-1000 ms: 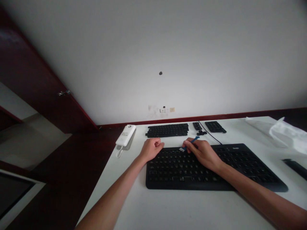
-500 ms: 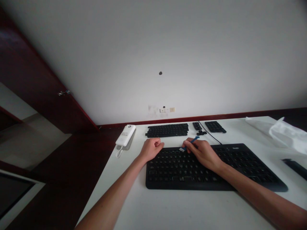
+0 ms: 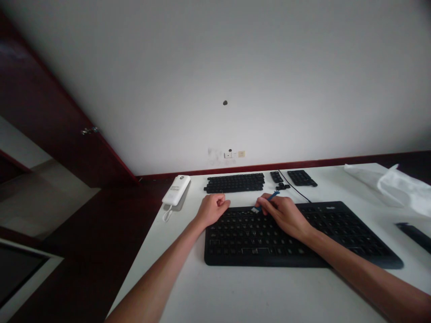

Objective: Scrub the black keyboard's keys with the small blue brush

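Observation:
A black keyboard [image 3: 336,233] with its keycaps taken off lies on the white table [image 3: 235,291] in front of me. My right hand [image 3: 286,215] rests over its upper rows and pinches a small blue-handled brush [image 3: 269,198], whose white tip touches the top row. My left hand [image 3: 213,210] is curled into a loose fist at the keyboard's upper left corner, and I cannot make out anything inside it.
Removed black keycaps are laid out in blocks [image 3: 235,182] [image 3: 301,177] at the table's far edge, with a thin black cable [image 3: 296,190] between. A white power bank [image 3: 176,190] lies at the left, a clear plastic bag [image 3: 400,186] and a dark object [image 3: 415,235] at the right.

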`<state>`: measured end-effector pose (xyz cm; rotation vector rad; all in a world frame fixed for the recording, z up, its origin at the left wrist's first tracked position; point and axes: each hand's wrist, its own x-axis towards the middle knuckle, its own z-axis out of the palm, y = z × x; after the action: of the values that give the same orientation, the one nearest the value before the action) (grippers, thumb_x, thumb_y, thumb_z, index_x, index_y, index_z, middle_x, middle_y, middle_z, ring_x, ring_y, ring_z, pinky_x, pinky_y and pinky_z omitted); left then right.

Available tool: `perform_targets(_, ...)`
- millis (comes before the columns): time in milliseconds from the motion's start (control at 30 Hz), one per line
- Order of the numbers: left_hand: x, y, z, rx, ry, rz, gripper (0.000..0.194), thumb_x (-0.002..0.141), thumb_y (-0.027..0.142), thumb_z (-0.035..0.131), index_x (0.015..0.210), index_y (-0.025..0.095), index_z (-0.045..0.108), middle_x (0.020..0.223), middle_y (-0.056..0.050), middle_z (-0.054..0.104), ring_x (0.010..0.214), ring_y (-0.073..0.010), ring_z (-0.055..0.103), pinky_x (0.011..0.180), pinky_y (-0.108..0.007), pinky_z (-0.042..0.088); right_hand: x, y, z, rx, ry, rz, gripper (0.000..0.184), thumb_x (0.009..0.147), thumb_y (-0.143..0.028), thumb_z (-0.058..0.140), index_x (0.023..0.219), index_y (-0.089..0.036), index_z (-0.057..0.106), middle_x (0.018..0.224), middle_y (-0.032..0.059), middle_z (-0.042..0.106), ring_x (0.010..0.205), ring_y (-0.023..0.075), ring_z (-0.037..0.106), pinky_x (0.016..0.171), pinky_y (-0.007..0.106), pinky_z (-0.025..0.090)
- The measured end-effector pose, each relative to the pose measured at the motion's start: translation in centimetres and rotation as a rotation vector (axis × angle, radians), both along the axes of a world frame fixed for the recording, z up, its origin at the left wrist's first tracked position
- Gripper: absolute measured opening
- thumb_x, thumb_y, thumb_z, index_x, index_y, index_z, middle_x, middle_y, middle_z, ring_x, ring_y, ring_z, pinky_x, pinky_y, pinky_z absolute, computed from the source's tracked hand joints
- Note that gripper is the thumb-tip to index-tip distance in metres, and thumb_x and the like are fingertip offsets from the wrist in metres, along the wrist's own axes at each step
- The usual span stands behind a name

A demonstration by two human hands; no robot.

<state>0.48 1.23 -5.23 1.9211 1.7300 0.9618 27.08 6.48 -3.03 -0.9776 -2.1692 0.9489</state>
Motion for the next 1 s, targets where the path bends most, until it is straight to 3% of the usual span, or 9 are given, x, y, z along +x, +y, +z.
perform_targets(400, 0.03, 0.01, -0.03, -0.007, -0.014, 0.001, 0.041, 0.091, 0.036, 0.054, 0.063, 0.019, 0.028, 0.06, 0.005, 0.03, 0.059, -0.0107, 0.03, 0.06, -0.027, 0.023, 0.0, 0.0, 0.14, 0.012, -0.01, 0.003, 0.051, 0.104, -0.058, 0.041, 0.079, -0.021, 0.065, 0.068, 0.0002, 0.063, 0.066, 0.0192, 0.06, 0.067, 0.031, 0.044)
perform_targets(1000, 0.0, 0.08, -0.07, -0.009, -0.002, 0.014, 0.042, 0.09, 0.037, 0.055, 0.062, 0.019, 0.028, 0.06, 0.005, 0.029, 0.059, -0.0102, 0.03, 0.06, -0.026, 0.024, 0.04, 0.07, 0.17, 0.034, 0.021, -0.043, 0.049, 0.105, -0.057, 0.04, 0.092, -0.022, 0.072, 0.077, 0.0014, 0.069, 0.072, 0.0204, 0.064, 0.07, 0.03, 0.045)
